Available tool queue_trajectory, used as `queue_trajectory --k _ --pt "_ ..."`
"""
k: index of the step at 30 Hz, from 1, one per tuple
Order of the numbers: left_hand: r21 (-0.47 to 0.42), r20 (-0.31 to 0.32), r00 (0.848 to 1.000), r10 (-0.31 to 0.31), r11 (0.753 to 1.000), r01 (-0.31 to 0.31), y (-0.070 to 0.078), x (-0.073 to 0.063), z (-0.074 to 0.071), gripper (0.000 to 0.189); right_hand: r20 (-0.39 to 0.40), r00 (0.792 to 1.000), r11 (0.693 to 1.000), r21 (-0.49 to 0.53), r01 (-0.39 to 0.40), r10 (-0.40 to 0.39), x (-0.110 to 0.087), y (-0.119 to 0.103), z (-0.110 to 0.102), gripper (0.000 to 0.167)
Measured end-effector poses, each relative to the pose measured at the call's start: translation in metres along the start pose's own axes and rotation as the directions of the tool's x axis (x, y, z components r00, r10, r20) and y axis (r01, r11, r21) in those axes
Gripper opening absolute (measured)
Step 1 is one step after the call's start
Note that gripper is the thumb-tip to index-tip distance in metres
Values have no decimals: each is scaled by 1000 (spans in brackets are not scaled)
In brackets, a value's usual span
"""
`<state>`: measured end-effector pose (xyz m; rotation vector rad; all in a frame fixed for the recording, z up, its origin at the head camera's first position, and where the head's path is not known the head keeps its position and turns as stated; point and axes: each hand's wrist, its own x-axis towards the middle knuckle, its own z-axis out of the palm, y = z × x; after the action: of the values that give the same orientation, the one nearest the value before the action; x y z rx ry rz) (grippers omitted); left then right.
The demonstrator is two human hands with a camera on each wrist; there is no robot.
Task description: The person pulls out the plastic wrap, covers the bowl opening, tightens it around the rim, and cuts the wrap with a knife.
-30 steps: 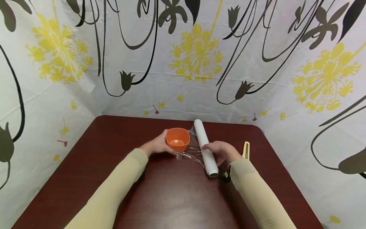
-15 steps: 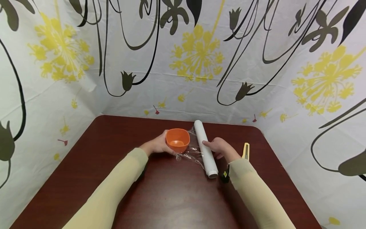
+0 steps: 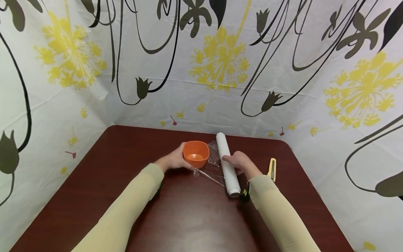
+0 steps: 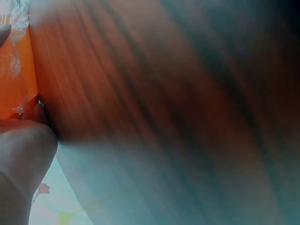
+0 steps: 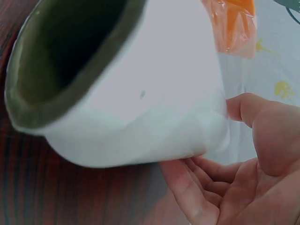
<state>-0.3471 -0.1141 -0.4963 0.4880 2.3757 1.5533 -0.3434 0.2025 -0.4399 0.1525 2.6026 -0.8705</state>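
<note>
An orange bowl point(image 3: 196, 152) is gripped at its left side by my left hand point(image 3: 174, 159), thumb in front. Clear plastic film point(image 3: 214, 169) stretches from the bowl to a white roll of cling film point(image 3: 227, 164). My right hand point(image 3: 242, 162) holds the roll by its right side, thumb on top. In the left wrist view, film clings to the bowl point(image 4: 18, 70) beside the left hand point(image 4: 26, 154). The right wrist view shows the roll's hollow core end large and close, with thumb and fingers of the right hand point(image 5: 262, 154) touching the roll point(image 5: 173, 84).
A yellow box cutter point(image 3: 272, 169) lies on the dark red table point(image 3: 195, 217), right of the right hand. A small dark object with a yellow mark point(image 3: 245, 193) shows beside the right cuff. A white flowered sheet point(image 3: 176, 115) hangs behind the table.
The film's front edge, crumpled before, now runs straight and taut between bowl and roll. The right hand's grip on the roll has shifted slightly. The left hand and bowl stay nearly still.
</note>
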Motion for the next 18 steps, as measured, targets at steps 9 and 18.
queue_trajectory --k 9,18 --pt "22 -7 1000 -21 1000 22 1 -1 0 114 8 1000 1000 10 -14 14 1 5 -3 74" --pt "55 -6 997 -73 996 73 5 -4 -2 122 -5 1000 1000 -4 -10 10 2 5 -3 72"
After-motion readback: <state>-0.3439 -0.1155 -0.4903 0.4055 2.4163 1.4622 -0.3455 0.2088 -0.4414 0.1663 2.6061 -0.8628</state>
